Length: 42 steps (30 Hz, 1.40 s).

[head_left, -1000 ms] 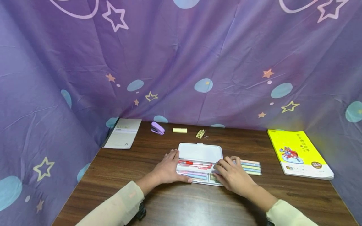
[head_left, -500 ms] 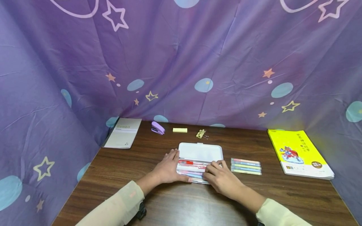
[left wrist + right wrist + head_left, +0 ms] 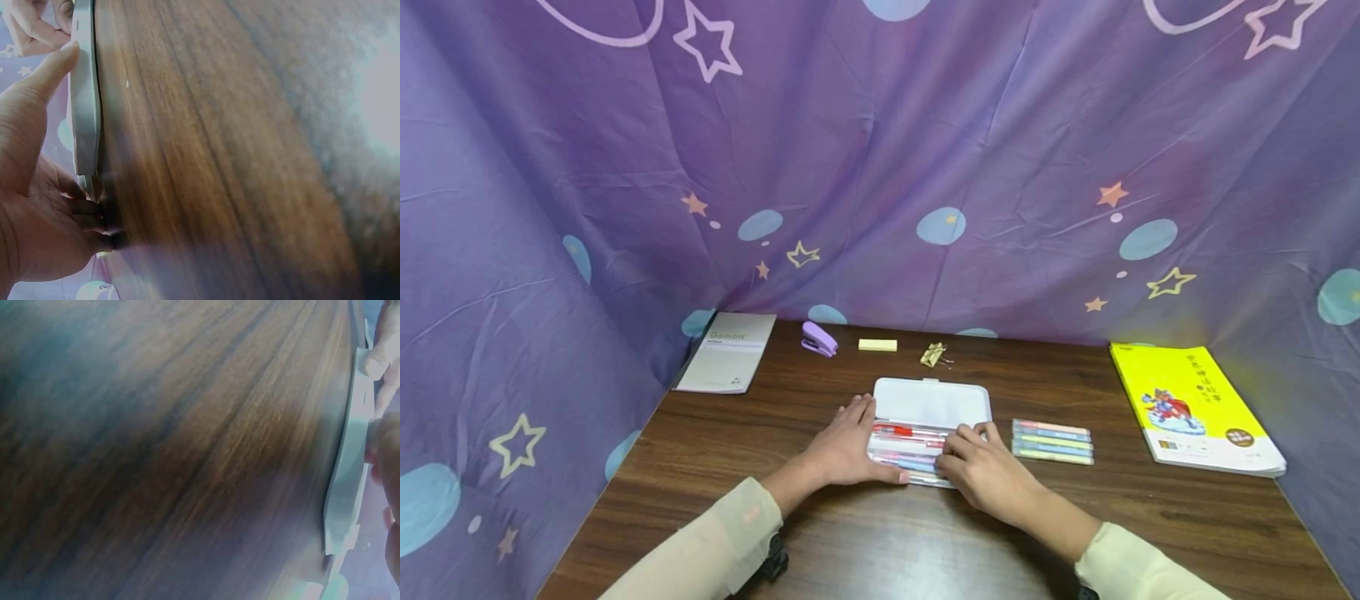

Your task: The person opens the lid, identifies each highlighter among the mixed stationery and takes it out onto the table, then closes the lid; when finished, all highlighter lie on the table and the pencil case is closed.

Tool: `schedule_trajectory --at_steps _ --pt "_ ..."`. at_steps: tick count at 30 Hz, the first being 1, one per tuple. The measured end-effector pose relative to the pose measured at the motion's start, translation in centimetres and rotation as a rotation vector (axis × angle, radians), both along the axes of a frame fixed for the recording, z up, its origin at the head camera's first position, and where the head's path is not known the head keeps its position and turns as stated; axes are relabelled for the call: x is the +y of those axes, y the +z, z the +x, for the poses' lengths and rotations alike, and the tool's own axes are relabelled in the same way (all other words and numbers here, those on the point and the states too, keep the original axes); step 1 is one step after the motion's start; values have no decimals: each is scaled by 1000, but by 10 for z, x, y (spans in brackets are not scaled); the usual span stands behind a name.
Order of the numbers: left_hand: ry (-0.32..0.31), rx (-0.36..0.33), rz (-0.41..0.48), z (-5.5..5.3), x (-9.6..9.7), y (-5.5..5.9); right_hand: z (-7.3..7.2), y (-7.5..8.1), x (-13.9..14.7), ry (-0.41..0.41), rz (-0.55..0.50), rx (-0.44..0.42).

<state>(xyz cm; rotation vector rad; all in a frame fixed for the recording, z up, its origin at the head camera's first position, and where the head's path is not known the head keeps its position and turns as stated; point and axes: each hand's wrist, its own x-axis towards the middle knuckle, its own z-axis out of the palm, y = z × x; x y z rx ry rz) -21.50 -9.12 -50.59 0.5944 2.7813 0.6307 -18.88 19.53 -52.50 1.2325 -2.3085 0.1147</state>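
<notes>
Case (image 3: 932,402) held by left hand (image 3: 846,448); right hand (image 3: 984,467), fingertips hidden and grip indiscernible, has been moved leftward over it.

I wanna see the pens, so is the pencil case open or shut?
The white pencil case is open: its lid is swung back and red pens show inside.

The head camera looks forward and down from well back, across the brown wood-grain table (image 3: 850,546) to the purple star-printed fabric backdrop (image 3: 850,125). The 2 wrist cameras sit low and close, facing mostly tabletop; the shallow white plastic pencil case (image 3: 85,106) runs steeply up the left wrist view's left side and the right's right side. All 3 share that case, the bare left hand (image 3: 850,446) and the bare right hand (image 3: 988,475).
</notes>
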Motion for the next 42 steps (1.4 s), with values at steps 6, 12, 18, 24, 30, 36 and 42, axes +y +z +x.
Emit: schedule_trajectory --at_steps 6,12,18,24,30,36,42 --pt "-47 -2 -20 -1 -5 -1 1 3 -1 -5 8 7" --pt "-59 3 -29 -1 -7 -4 1 2 -2 7 20 27" --pt "-58 5 -9 -1 -7 -7 2 2 -4 13 33 45" --pt "-51 -12 2 1 -6 -6 5 5 -7 -7 81 115" --pt "-55 -11 3 1 -5 -6 10 3 -13 -42 63 140" --pt "-51 -2 15 2 -5 -5 16 2 -16 -108 4 69" --pt "-51 -6 23 1 -6 -5 20 3 -17 -158 -104 0"
